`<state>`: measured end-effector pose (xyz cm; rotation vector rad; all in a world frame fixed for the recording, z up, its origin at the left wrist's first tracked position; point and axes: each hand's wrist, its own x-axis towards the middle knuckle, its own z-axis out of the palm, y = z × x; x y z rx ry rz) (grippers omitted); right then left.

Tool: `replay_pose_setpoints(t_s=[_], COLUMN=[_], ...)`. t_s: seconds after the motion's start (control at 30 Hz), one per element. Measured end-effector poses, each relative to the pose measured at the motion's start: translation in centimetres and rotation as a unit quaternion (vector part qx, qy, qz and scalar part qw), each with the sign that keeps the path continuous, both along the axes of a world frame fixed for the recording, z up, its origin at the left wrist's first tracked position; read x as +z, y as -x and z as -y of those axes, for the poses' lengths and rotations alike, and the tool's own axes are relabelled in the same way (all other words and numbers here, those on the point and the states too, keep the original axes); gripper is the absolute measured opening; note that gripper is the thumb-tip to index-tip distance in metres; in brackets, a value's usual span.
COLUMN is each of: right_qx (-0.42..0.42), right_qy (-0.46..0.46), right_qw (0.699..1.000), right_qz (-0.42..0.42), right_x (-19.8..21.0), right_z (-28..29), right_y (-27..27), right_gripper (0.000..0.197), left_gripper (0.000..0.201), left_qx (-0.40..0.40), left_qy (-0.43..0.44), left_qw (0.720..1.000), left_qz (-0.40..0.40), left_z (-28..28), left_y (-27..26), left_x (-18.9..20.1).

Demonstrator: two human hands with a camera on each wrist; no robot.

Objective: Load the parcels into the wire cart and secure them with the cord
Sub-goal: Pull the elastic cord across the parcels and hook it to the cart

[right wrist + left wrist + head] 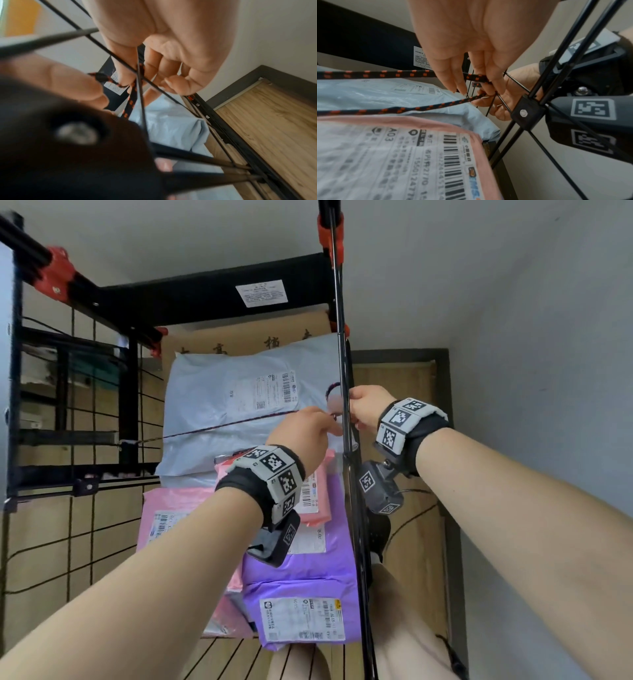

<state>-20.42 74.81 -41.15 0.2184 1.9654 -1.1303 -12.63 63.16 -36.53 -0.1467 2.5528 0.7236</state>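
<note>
The black wire cart (82, 412) holds stacked parcels: a pale blue bag (239, 405) on top, pink bags (164, 518) and a purple bag (308, 577) nearer me. A black-and-orange cord (222, 426) runs taut across the blue bag from the left wire wall to the right side frame (346, 392). My left hand (308, 429) pinches the cord (476, 78) just inside the right wires. My right hand (366, 409) is outside the frame, fingers curled round the cord (132, 97) and a thin wire. The cord's end is hidden among the fingers.
A brown cardboard box (246, 337) with printed characters stands at the cart's far end under a black panel (212, 292) with a white label. Orange clips (61, 275) join the frame bars. Wood floor (411, 542) and a dark skirting lie right of the cart, beside a grey wall.
</note>
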Motion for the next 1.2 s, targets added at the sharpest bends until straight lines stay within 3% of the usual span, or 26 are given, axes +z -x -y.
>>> replay_pose_setpoints(t_s=[0.17,0.3,0.4,0.57,0.7,0.87,0.97,1.1,1.2], right_qx=[-0.151,-0.216,-0.177,0.019,0.087,0.121,0.130,0.109,0.037], right_qy=[0.119,0.114,0.011,-0.174,-0.183,-0.183,-0.192,-0.161,-0.137], right_qw=[0.978,0.965,0.983,0.983,0.979,0.975,0.972,0.979,0.982], right_qz=[0.086,0.098,0.038,-0.052,-0.033,-0.039,-0.040,-0.069,-0.123], right_x=[-0.3,-0.4,-1.4,-1.9,-2.2,-2.4,-2.8,-3.3,-3.2], right_z=[-2.1,-3.7,-4.8,-8.9,-10.7,-10.0,-9.7,-10.6,-11.0], right_y=[-0.6,-0.3,-0.5,-2.5,-4.7,-5.2,-5.3,-6.3,-7.4], right_gripper=[0.022,0.016,0.016,0.020,0.033,0.018,0.023,0.041,0.033], left_gripper=[0.040,0.039,0.041,0.038,0.034,0.038,0.037,0.039,0.039], left_qx=[0.006,0.018,0.016,-0.041,-0.020,0.073,0.089,0.087,0.080], left_qy=[-0.001,0.011,0.033,0.080,0.065,0.081,0.079,0.077,0.071], left_qw=[1.000,0.999,0.999,0.995,0.997,0.993,0.992,0.992,0.994], left_qz=[-0.010,-0.024,0.006,0.041,0.049,0.036,0.048,0.040,0.024], left_z=[-0.5,-0.8,-1.1,-2.1,-2.5,-2.1,-1.9,-1.8,-2.1], left_y=[0.2,0.1,0.3,0.4,-0.4,-1.5,-2.0,-2.2,-2.7], left_x=[0.0,-0.2,-0.9,-1.9,-2.1,-2.6,-2.8,-3.0,-2.8])
